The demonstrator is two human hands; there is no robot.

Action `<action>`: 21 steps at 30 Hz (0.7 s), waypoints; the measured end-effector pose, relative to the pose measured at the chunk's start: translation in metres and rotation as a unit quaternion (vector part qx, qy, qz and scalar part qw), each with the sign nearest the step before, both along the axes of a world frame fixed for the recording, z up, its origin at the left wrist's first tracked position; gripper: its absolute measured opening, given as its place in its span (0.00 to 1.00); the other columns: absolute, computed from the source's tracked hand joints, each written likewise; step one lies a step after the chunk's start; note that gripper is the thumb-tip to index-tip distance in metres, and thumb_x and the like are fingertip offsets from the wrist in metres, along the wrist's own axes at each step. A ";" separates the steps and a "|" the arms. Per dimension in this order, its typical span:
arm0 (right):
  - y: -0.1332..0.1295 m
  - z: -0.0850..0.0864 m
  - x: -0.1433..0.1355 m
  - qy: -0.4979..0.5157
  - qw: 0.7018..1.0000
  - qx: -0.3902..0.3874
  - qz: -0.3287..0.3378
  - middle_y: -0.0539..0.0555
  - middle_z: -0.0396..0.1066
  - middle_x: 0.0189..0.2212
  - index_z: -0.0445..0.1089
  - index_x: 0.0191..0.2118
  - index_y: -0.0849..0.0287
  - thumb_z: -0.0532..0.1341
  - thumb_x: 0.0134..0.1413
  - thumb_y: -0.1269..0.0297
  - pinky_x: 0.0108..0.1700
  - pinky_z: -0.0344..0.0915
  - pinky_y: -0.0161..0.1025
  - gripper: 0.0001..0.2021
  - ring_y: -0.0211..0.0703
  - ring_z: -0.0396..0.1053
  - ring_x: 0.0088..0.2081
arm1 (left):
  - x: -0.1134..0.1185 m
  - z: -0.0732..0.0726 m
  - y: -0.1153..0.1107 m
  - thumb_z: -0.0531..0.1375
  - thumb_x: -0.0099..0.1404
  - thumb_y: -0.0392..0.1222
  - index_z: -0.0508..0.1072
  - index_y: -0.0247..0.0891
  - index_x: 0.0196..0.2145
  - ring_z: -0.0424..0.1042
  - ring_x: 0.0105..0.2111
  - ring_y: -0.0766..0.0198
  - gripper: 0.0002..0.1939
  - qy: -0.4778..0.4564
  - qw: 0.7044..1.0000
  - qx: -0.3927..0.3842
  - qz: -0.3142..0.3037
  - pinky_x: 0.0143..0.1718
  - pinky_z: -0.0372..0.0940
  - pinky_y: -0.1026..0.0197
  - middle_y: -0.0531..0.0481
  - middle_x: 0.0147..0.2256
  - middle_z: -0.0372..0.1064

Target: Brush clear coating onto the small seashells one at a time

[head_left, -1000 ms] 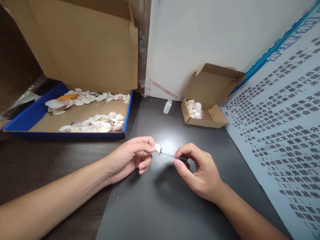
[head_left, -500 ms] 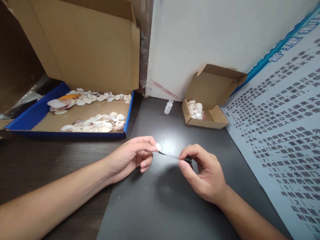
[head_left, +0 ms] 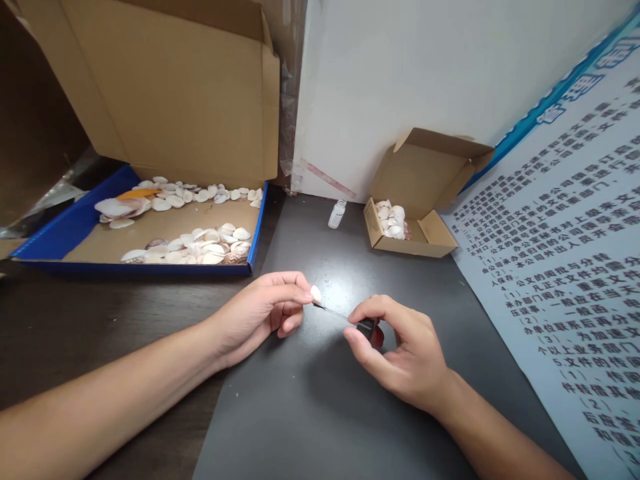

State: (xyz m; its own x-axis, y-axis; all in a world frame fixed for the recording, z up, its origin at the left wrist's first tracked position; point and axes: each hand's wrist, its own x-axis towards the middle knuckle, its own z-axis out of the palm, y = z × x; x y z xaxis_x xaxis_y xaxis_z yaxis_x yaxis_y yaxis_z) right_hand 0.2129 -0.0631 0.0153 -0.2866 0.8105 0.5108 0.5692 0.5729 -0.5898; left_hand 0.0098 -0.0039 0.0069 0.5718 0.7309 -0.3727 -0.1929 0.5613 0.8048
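Between thumb and fingertips, my left hand (head_left: pixel 270 307) pinches a small white seashell (head_left: pixel 316 294) above the grey mat. My right hand (head_left: pixel 400 347) grips the black cap of a thin brush (head_left: pixel 367 327), whose clear stem points left. The dark brush tip touches or nearly touches the shell's lower edge; I cannot tell which. Beyond the hands, a small clear bottle (head_left: pixel 337 215) with a white label stands uncapped on the mat.
At the left sits a blue-sided cardboard box (head_left: pixel 257 233) with its lid up and many shells (head_left: pixel 200 247) inside. A smaller open cardboard box (head_left: pixel 415 250) holding white shells (head_left: pixel 393 220) is at back right. A printed poster (head_left: pixel 565 267) covers the right wall.
My right hand has shifted slightly left and down, turning the brush so its cap shows more. The brush tip has slid a little left along the shell. My left hand stays nearly still.
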 end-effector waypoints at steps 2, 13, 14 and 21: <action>0.000 0.000 0.000 -0.002 1.000 0.013 0.010 0.47 0.70 0.23 0.67 0.35 0.56 0.63 0.55 0.71 0.22 0.63 0.31 0.04 0.33 0.64 0.19 | 0.000 0.000 0.000 0.63 0.58 0.36 0.68 0.36 0.25 0.55 0.17 0.73 0.07 0.003 1.000 0.003 0.000 0.19 0.50 0.69 0.58 0.17 0.55; -0.002 -0.001 -0.001 -0.020 0.999 0.029 0.000 0.46 0.68 0.21 0.66 0.32 0.56 0.63 0.54 0.71 0.21 0.62 0.31 0.05 0.33 0.62 0.18 | -0.001 0.001 0.001 0.63 0.57 0.36 0.68 0.36 0.25 0.55 0.18 0.72 0.07 -0.005 1.000 -0.004 -0.008 0.19 0.49 0.69 0.58 0.17 0.55; -0.002 -0.001 -0.001 -0.014 0.999 0.030 0.004 0.46 0.69 0.21 0.66 0.33 0.56 0.62 0.55 0.71 0.21 0.62 0.31 0.04 0.33 0.63 0.19 | -0.001 0.001 0.001 0.63 0.57 0.36 0.68 0.36 0.25 0.55 0.18 0.72 0.07 -0.006 1.000 -0.004 -0.008 0.20 0.49 0.69 0.58 0.17 0.55; -0.002 -0.001 0.000 -0.023 1.000 0.001 -0.020 0.45 0.65 0.20 0.66 0.30 0.57 0.62 0.54 0.71 0.22 0.60 0.29 0.05 0.31 0.60 0.18 | 0.000 0.001 0.001 0.60 0.57 0.35 0.67 0.37 0.25 0.55 0.17 0.72 0.05 -0.002 1.000 0.000 -0.005 0.19 0.48 0.67 0.57 0.17 0.55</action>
